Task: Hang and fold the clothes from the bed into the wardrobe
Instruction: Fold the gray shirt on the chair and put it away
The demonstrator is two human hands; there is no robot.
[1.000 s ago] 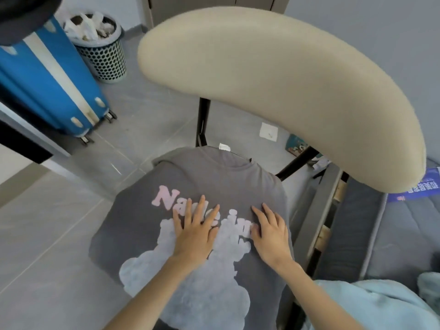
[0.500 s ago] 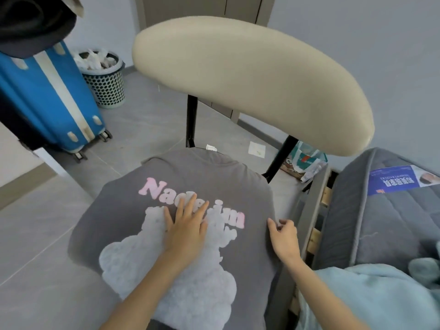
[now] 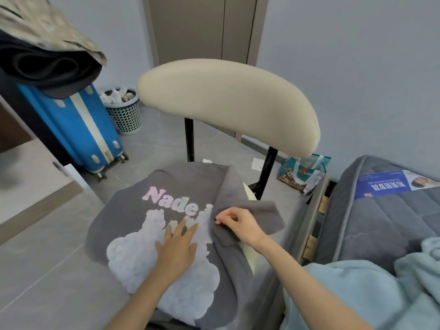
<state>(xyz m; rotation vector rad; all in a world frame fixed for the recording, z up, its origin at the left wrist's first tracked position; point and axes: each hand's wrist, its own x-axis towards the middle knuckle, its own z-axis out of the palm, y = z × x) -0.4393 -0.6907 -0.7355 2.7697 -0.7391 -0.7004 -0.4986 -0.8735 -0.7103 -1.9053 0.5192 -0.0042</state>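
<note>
Right grip [image 3: 240, 225] pinching shirt [image 3: 133, 210] edge, folded inward; left grip [image 3: 177, 248] flat; floor [image 3: 47, 270] left, bed [image 3: 371, 225] just right.

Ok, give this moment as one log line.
fold | left hand: presses grey T-shirt flat | right hand: pinches its side, folded inward

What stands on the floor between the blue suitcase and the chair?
A perforated bin stuffed with white waste stands there, shown in the head view.

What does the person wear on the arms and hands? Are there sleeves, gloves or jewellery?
Nothing worn shows. The left hand and right hand have no gloves, and no ring is seen. The left forearm and right forearm are bare to the picture's edge: no sleeve, watch or bracelet.
</note>
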